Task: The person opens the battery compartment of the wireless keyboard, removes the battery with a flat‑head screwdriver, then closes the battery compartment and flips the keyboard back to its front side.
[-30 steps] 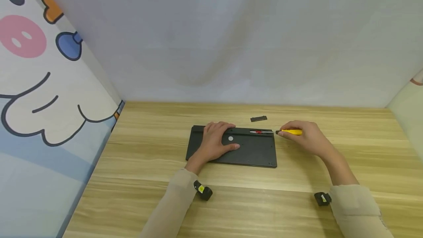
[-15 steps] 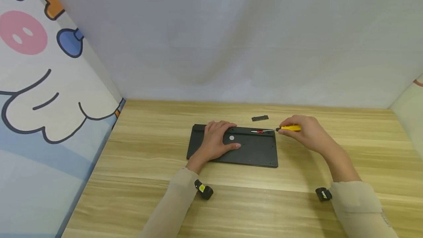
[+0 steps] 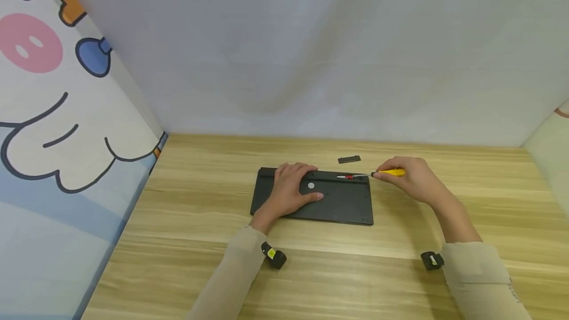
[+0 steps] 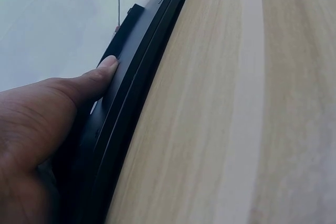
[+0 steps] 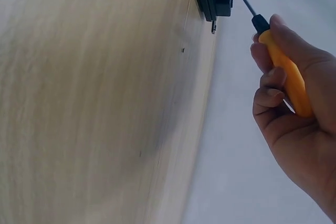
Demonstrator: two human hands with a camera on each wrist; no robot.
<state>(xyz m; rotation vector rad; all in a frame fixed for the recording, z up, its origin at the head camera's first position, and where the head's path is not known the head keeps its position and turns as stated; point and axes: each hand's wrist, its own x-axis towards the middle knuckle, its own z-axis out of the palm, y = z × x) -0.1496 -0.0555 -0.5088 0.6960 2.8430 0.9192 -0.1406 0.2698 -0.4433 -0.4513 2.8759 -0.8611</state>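
Spreading the left hand (image 3: 289, 189) wide, thumb included, and pressing down on the flat black rectangular plastic slab (image 3: 342, 205), seemingly an upturned keyboard, directly beneath those fingers on the pale wood-grain tabletop (image 3: 338, 285). Looks light and stiff, likely smooth enough to skid under a sideways push; best steadied flat-handed near the middle. Curling the fingers of the right hand (image 3: 419, 181) closed around the slim screwdriver (image 3: 393, 173) with yellow handle, black collar and thin metal shaft. Should handle easily, being light and rigid; best held by the yellow grip close behind the collar. Reaching leftward from the right fingers with the tip toward the small red-and-silver cylinder (image 3: 345, 177), probably a battery, in the slab's recess between both sets of fingers; too small to tell whether touching. Likely slick and apt to roll; best taken by the ends. Beyond and left of the right fingers, on the tabletop, a little black plastic strip (image 3: 349, 159): thin, probably fragile at the tabs, best pinched by the long edges
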